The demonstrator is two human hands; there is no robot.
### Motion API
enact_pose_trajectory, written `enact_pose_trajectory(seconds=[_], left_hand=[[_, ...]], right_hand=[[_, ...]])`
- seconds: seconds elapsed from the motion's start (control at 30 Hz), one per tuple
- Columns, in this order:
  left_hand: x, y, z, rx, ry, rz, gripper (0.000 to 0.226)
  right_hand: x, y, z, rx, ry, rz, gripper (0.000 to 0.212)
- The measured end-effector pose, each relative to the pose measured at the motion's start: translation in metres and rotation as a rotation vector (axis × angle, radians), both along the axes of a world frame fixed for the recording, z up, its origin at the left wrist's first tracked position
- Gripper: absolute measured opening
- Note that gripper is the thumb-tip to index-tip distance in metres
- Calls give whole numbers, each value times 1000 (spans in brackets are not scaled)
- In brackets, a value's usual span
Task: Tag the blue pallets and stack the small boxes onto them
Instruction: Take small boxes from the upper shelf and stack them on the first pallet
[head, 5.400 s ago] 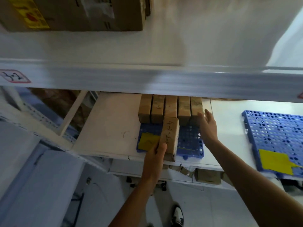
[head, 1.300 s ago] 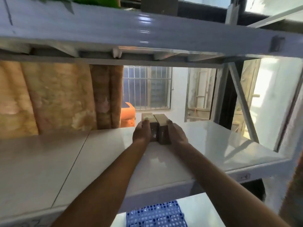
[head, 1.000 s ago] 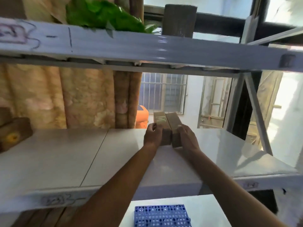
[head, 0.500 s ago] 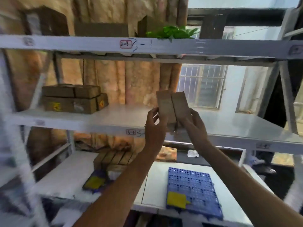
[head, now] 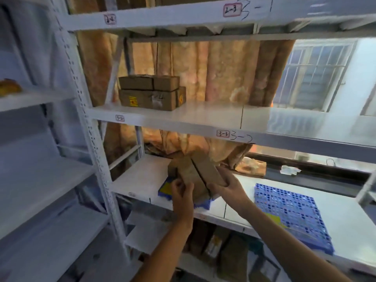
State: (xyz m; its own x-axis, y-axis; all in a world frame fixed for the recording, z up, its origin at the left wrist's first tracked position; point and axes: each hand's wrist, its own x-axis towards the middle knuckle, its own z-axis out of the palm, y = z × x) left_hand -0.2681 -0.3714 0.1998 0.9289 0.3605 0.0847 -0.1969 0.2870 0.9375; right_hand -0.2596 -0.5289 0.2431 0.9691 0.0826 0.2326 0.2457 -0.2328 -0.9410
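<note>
Two small brown boxes [head: 195, 171] are pressed side by side between my hands. My left hand [head: 181, 190] grips the left box and my right hand [head: 226, 185] grips the right one. They hover just over the left blue pallet [head: 163, 189], which carries a yellow tag and is mostly hidden behind the boxes and my hands. A second blue pallet [head: 291, 206] with a yellow tag at its front lies bare to the right on the same white shelf [head: 138, 178].
Larger brown boxes [head: 150, 92] are stacked on the shelf above, whose front beam [head: 203, 129] hangs over the pallets. White uprights [head: 91, 139] stand at the left. More packages [head: 219, 247] sit on the level below.
My hands lifted the two boxes off the upper shelf and brought them down and forward to the lower shelf, over the left pallet. My view dropped and swung left.
</note>
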Motion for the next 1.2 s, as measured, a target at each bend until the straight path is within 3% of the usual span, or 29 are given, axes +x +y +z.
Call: enact_pose_trajectory(seconds=[0.07,0.13,0.3,0.43,0.53,0.6,0.73,0.9,1.0,1.13,1.2], left_hand=[[23,19,-26,-63,72,-31,28],[47,37,-48,-175,144,-53,49],[127,83,-101,-485,345,23,57],[192,114,-128,-528,476,138,64],[231,114,-133,-455,409,189,52],[253,107,-132,-415,415,194,63],[287,94,-138,-375,521,239,82],[311,84,-147,-291,583,250,75],[313,77,-151,-209,620,232,65],[314,70,-156,162,769,209,74],[313,67,-156,241,788,223,74]], right_hand=[[26,20,-19,-53,48,-17,58],[53,37,-36,-111,96,-45,67],[127,80,-66,19,211,-131,26],[180,92,-69,186,188,-363,13],[200,84,-71,227,177,-448,28],[209,74,-78,248,183,-466,44],[230,52,-97,215,205,-441,47],[269,35,-99,204,216,-420,40],[297,28,-99,161,227,-422,47],[326,26,-112,244,312,-437,29],[334,30,-121,217,335,-423,19]])
